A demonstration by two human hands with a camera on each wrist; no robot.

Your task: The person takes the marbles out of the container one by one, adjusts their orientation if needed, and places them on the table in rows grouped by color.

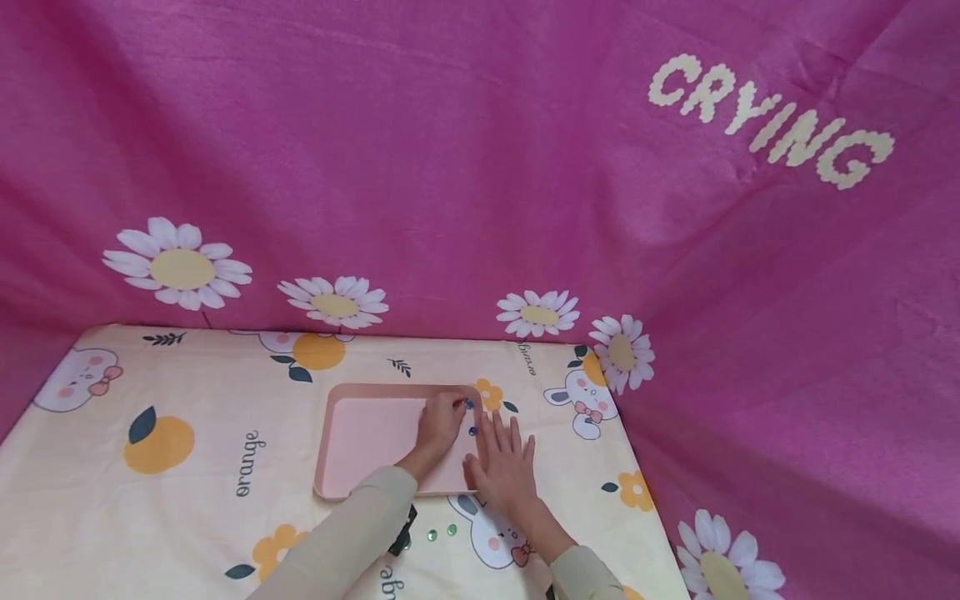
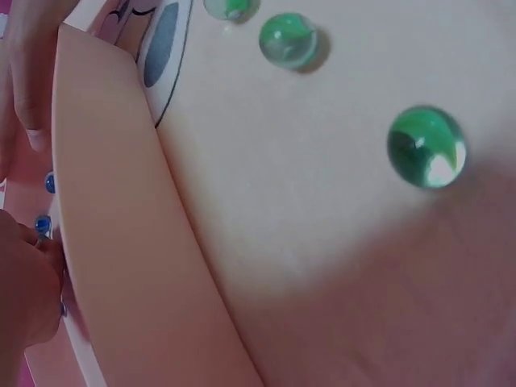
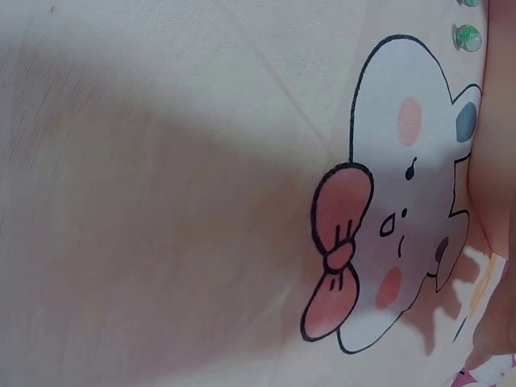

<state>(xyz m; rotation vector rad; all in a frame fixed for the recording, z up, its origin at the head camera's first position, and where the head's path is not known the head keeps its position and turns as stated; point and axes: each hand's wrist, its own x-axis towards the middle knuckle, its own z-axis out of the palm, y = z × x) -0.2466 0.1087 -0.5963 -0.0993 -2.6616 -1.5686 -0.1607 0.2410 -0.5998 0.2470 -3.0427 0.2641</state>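
A pink tray (image 1: 360, 442) lies on the printed cloth. My left hand (image 1: 454, 407) reaches over it to its far right corner, fingers curled, and pinches a small blue marble (image 1: 468, 404). A second blue marble (image 1: 472, 431) lies just below in the tray. My right hand (image 1: 502, 437) lies flat with straight fingers across the tray's right edge. In the left wrist view the tray rim (image 2: 121, 242) runs down the frame, with both blue marbles (image 2: 42, 224) beside my fingers (image 2: 24, 298).
Green glass marbles (image 1: 452, 529) lie on the cloth in front of the tray; three show in the left wrist view (image 2: 426, 147), one in the right wrist view (image 3: 467, 36). A pink daisy-print curtain (image 1: 480, 167) rises behind and to the right.
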